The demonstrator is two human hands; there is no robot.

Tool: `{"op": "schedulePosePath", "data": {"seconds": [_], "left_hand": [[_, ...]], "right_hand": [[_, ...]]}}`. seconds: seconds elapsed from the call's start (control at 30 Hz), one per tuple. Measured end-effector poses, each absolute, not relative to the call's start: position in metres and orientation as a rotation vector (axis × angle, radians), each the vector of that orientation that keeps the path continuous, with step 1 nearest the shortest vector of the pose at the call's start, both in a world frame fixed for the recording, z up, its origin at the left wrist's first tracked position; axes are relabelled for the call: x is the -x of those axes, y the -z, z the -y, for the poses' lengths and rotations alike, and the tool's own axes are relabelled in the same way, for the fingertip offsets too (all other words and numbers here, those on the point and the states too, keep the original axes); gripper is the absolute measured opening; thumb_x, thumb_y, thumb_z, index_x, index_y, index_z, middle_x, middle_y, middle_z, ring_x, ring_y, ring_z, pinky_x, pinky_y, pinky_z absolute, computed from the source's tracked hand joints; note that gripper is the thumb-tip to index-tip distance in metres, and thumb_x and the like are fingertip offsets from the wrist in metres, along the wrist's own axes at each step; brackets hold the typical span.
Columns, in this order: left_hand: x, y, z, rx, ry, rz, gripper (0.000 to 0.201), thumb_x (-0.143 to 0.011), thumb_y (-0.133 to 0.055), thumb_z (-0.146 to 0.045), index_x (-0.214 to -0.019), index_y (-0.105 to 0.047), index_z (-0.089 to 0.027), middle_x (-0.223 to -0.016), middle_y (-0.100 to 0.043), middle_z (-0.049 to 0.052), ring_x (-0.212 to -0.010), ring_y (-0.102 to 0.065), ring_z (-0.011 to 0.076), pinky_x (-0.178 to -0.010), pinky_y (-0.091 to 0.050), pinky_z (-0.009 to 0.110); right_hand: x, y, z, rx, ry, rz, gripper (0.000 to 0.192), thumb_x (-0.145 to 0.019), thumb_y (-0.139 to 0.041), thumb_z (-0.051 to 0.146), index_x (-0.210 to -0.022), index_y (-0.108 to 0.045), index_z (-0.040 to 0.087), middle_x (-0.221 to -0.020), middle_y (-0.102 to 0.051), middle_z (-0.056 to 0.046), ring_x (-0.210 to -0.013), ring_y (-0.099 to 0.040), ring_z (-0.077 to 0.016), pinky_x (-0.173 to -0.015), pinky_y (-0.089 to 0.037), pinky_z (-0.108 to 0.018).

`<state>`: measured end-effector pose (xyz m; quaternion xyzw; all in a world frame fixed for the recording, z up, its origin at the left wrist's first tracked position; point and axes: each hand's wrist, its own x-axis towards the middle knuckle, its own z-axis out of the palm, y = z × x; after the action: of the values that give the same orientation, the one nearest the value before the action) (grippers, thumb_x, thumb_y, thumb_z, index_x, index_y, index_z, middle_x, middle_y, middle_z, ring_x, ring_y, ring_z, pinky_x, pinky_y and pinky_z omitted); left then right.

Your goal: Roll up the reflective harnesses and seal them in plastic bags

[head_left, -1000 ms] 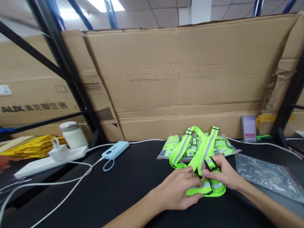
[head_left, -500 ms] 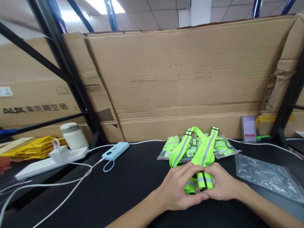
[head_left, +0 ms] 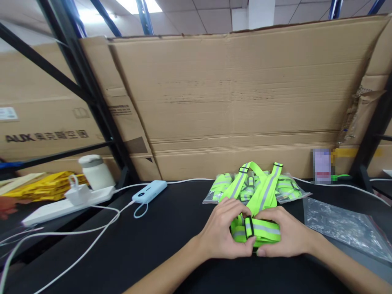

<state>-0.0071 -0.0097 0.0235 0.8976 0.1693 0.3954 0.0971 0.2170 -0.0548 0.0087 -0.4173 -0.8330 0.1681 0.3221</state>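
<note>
A folded bundle of neon-green reflective straps point(head_left: 259, 230) is gripped between both hands on the black table point(head_left: 171, 241), somewhat right of centre and nearer the front edge than the back. The left hand point(head_left: 225, 234) is curled around the bundle's left end, fingers arched over the top; the right hand point(head_left: 286, 234) is closed on its right end, thumb tucked underneath. A black buckle point(head_left: 248, 227) is seen on the front of the bundle between the two thumbs. Two loose strap ends (green with a grey stripe) run up and away from the bundle toward the back edge, where they lie over a clear bag of packed green straps point(head_left: 283, 188). An empty-looking clear plastic bag point(head_left: 339, 226) lies toward the right edge, though its contents cannot be made out with certainty. Toward the back left, a pale blue power bank point(head_left: 149, 192) and a white power strip point(head_left: 65, 204) are joined by white cables, and a cardboard sheet point(head_left: 239, 102) is propped along the back edge.
</note>
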Motion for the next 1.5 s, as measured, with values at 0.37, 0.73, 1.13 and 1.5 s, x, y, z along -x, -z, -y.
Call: {"op": "schedulePosePath", "data": {"seconds": [0.37, 0.73, 1.13, 1.5], "left_hand": [[0.019, -0.030, -0.003, -2.934, -0.811, -0.371, 0.020, -0.065, -0.053, -0.029, -0.080, -0.062, -0.020, -0.069, -0.052, 0.001, -0.061, -0.046, 0.0172, -0.054, -0.036, 0.028], [0.013, -0.021, 0.002, -2.906, -0.763, -0.298, 0.018, -0.071, -0.059, -0.024, -0.086, -0.068, -0.018, -0.086, -0.061, 0.007, -0.071, -0.054, 0.0183, -0.062, -0.045, 0.029], [0.014, -0.020, 0.000, -3.053, -0.538, -0.352, 0.041, -0.070, -0.079, -0.057, -0.077, -0.065, -0.019, -0.073, -0.063, 0.002, -0.068, -0.060, 0.0195, -0.059, -0.046, 0.030], [0.015, -0.014, -0.009, -2.660, -0.669, -0.581, 0.022, -0.068, -0.073, -0.026, -0.087, -0.074, -0.016, -0.059, -0.062, -0.002, -0.051, -0.053, 0.0123, -0.052, -0.042, 0.022]], "right_hand": [[-0.222, -0.012, 0.053, 1.062, -0.324, 2.173, 0.049, -0.067, -0.084, 0.053, -0.105, -0.074, 0.024, -0.079, -0.071, -0.002, -0.078, -0.067, -0.0238, -0.080, -0.049, -0.036], [-0.224, -0.005, 0.045, 1.042, -0.238, 2.254, 0.054, -0.062, -0.087, 0.061, -0.100, -0.076, 0.024, -0.076, -0.067, -0.003, -0.072, -0.063, -0.0219, -0.069, -0.042, -0.032], [-0.223, -0.004, 0.043, 1.036, -0.196, 2.383, 0.021, -0.075, -0.080, 0.044, -0.077, -0.080, 0.023, -0.068, -0.064, -0.002, -0.069, -0.061, -0.0197, -0.069, -0.042, -0.032], [-0.223, -0.007, 0.050, 1.042, -0.026, 2.404, 0.075, -0.062, -0.083, 0.068, -0.120, -0.073, 0.022, -0.098, -0.066, -0.010, -0.089, -0.062, -0.0293, -0.084, -0.047, -0.044]]}}
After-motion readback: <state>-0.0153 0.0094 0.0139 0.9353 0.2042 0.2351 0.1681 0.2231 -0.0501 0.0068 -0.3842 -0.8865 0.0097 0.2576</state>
